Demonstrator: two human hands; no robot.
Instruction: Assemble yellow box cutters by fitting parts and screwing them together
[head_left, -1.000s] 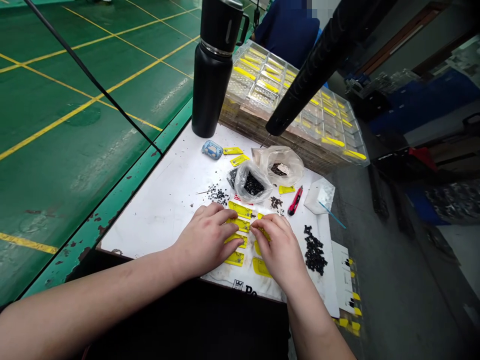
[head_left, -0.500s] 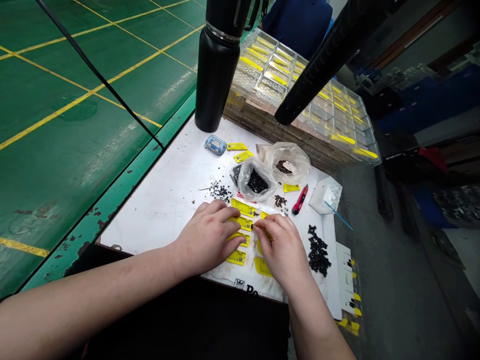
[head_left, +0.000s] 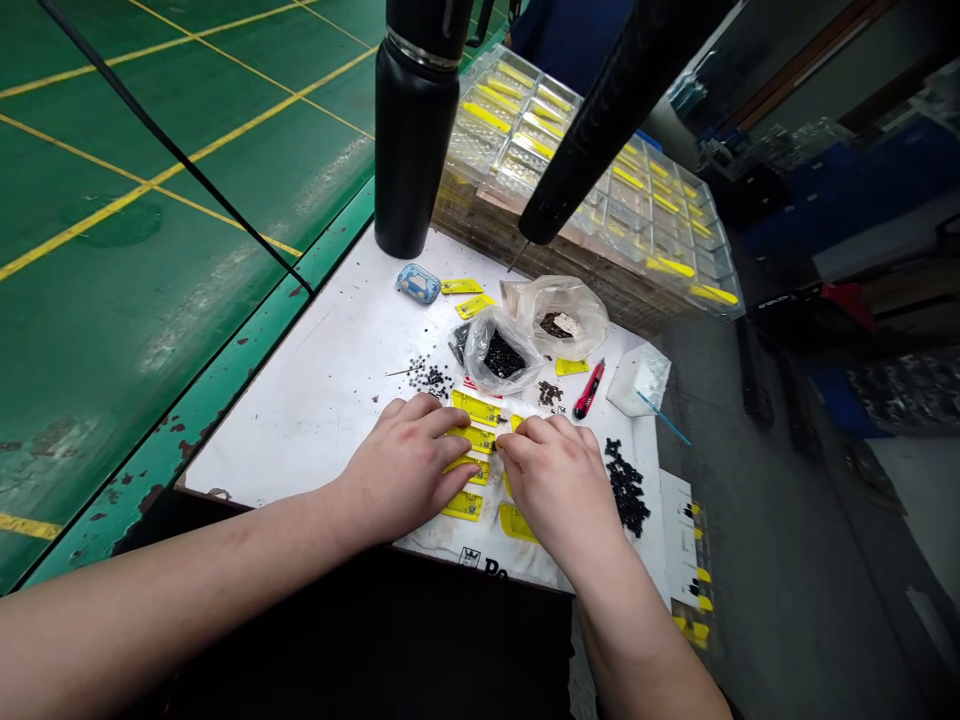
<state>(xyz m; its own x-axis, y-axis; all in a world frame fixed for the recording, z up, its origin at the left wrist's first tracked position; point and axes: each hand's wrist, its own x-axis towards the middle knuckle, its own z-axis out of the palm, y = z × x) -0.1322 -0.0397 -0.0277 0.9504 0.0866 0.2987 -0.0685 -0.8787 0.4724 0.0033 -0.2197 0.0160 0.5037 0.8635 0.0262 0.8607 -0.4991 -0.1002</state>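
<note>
Yellow plastic pieces lie in two columns on the white board (head_left: 300, 420). My left hand (head_left: 405, 470) rests at the left column. Its index finger and thumb hold the second yellow piece (head_left: 478, 439) from either side. Pinched together, the fingers of my right hand (head_left: 559, 480) meet that piece's right end, on a small black part (head_left: 496, 446) that is mostly covered. Another yellow piece (head_left: 475, 407) lies just above, with a small dark part at its end. Below are more yellow pieces, such as the lowest one (head_left: 462, 505). My right hand partly covers the right column, including a yellow piece (head_left: 517, 522).
Behind the hands stand an open bag of black parts (head_left: 504, 358) and a bag of brown parts (head_left: 559, 325). A red cutter knife (head_left: 589, 390), white container (head_left: 637, 380) and black part pile (head_left: 627, 490) lie right. A black bottle (head_left: 414, 150) and compartment boxes (head_left: 592, 170) stand farther back.
The whole view has shifted slightly. My right hand has turned, with its knuckles higher and fingers more curled, while its fingertips stay by the second yellow piece. My left hand keeps its place there.
</note>
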